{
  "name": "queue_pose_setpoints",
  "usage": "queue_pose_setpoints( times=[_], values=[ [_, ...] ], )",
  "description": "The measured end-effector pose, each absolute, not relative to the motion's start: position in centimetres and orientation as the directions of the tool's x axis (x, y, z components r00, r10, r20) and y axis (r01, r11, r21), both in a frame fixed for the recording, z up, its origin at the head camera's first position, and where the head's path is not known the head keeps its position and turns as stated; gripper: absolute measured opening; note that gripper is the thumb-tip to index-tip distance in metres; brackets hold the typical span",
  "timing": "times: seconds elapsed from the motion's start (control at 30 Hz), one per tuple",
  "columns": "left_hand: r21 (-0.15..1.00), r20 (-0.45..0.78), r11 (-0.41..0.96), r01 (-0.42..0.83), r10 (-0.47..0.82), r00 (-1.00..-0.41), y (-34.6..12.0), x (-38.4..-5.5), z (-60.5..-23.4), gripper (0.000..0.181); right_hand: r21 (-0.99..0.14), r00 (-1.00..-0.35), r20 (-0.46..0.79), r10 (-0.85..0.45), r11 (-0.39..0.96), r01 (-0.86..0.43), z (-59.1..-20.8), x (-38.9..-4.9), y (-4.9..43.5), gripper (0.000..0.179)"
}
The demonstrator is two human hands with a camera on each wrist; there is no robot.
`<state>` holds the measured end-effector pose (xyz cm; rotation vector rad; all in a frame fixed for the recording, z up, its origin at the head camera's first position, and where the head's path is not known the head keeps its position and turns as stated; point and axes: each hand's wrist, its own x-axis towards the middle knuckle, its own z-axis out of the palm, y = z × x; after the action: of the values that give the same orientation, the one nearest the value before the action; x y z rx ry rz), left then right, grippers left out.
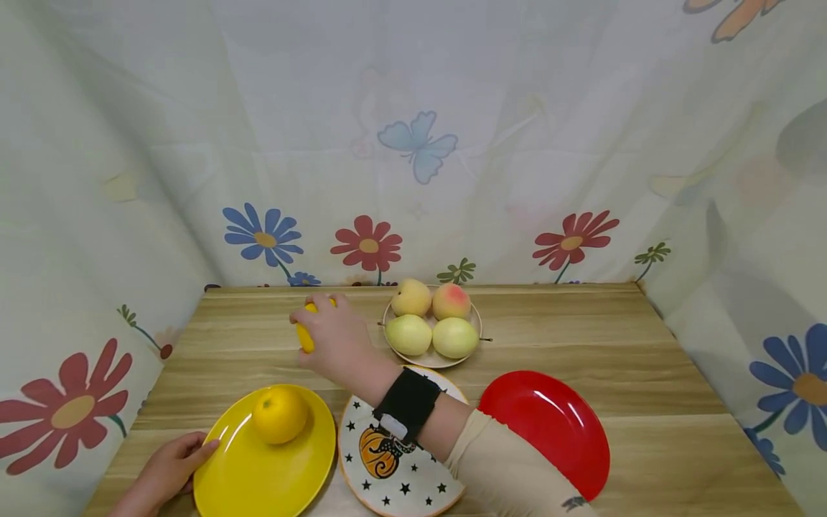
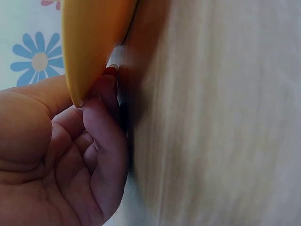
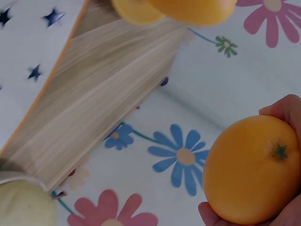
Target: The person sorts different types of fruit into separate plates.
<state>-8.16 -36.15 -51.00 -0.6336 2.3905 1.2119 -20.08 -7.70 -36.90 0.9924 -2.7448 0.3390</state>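
Note:
My left hand (image 1: 169, 465) pinches the left rim of a yellow plate (image 1: 252, 482); the left wrist view shows the thumb on one side of the rim and bent fingers beneath the plate (image 2: 91, 37). On that plate sits an orange (image 1: 280, 414), toward its far side. Beyond the plate, my right hand (image 1: 342, 348) holds a second orange (image 1: 306, 336) above the table. The right wrist view shows this orange (image 3: 251, 172) gripped between thumb and fingers, its green stem end visible. My right forearm crosses over a white plate (image 1: 423, 488) with a pumpkin print and stars.
A red plate (image 1: 549, 416) lies right of the white one, partly behind my sleeve. Farther back, a shallow bowl (image 1: 423, 360) carries two peaches (image 1: 451, 301) and two pale pears (image 1: 455, 338). Flower-printed cloth (image 1: 420, 215) encloses the wooden table (image 1: 646, 402) at back and sides.

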Motion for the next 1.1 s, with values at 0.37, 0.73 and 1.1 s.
queue_pose_setpoints(
  times=[0.37,0.73,1.1],
  values=[
    [0.660,-0.509,0.523,-0.539,-0.216,-0.833,-36.4,-8.3,-51.1,0.083,-0.139,-0.739,0.128,-0.662,0.725,-0.674,-36.2,-17.6,-11.1,0.049],
    [0.678,-0.500,0.526,-0.514,-0.183,-0.847,-36.6,-8.2,-50.8,0.064,-0.078,-0.583,0.043,-0.811,0.579,-0.812,-36.8,-14.7,-13.5,0.050],
    [0.685,-0.452,0.573,-0.450,-0.149,-0.879,-36.6,-8.2,-50.4,0.051,-0.077,-0.451,-0.046,-0.891,0.453,-0.888,-37.9,-12.5,-15.3,0.050]
  ],
)
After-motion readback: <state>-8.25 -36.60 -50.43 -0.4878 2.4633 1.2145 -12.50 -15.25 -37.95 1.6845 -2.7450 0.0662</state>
